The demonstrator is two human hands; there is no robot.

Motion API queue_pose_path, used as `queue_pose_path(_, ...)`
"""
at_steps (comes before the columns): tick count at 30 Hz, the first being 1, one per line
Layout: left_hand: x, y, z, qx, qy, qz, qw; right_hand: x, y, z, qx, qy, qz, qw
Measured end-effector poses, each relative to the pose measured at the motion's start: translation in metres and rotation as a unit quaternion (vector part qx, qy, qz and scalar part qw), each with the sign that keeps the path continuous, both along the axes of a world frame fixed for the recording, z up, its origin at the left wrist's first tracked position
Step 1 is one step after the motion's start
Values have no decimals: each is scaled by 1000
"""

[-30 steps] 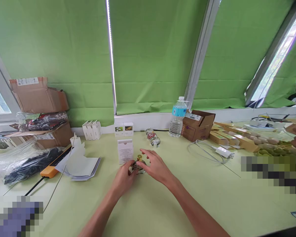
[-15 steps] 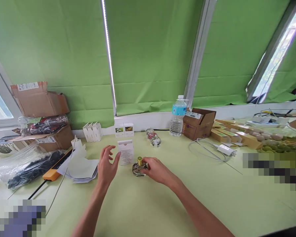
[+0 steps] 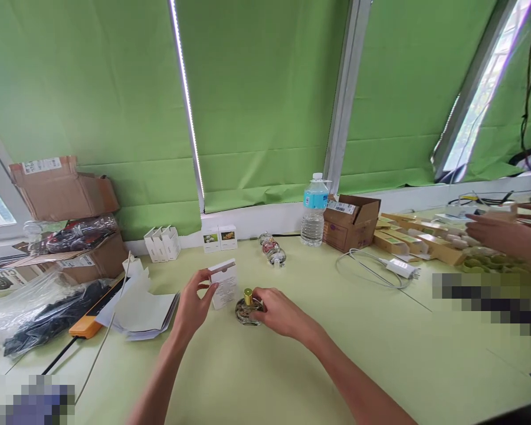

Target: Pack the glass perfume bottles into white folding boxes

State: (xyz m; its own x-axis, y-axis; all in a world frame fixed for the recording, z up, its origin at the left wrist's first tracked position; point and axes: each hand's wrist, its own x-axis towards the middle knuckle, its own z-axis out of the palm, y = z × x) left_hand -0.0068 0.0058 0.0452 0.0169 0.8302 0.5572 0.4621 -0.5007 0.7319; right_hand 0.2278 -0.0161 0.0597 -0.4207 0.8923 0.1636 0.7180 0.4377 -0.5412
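Note:
A white printed box stands slightly tilted in the middle of the table, its top open. My left hand pinches its left edge between thumb and fingers. Just to the right and nearer me is a round glass perfume bottle with a gold cap, standing on the table. My right hand grips the bottle from its right side, thumb low and fingers near the cap. Farther back, several small glass bottles stand in a row.
White boxes and picture boxes line the back. A water bottle and cardboard box stand at back right, near a charger with cable. Papers lie at left. Another person's hands are at far right.
My left hand has closed on the white box's edge, and the box now leans a little. My right hand stays at the perfume bottle. Another person's hands have come farther into view.

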Motion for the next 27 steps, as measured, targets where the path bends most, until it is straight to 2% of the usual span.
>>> queue_pose_path(3,0,-9,5,16,31,0,999,3,-1,5,-38,44,17,998)
queue_pose_path(7,3,-21,12,17,64,-15,998,6,-7,21,-64,173,50,981)
queue_pose_path(11,8,-33,21,-5,65,-57,996,5,-12,31,-38,330,60,941)
queue_pose_path(14,13,-39,26,-13,67,-90,994,4,-13,32,0,387,40,921)
queue_pose_path(19,18,-42,25,-21,74,-122,990,4,-14,32,72,341,35,937)
queue_pose_path(22,19,-40,22,-21,70,-116,991,3,-16,34,113,282,45,952)
queue_pose_path(27,18,-38,19,-31,59,-106,992,1,-16,33,144,247,66,956)
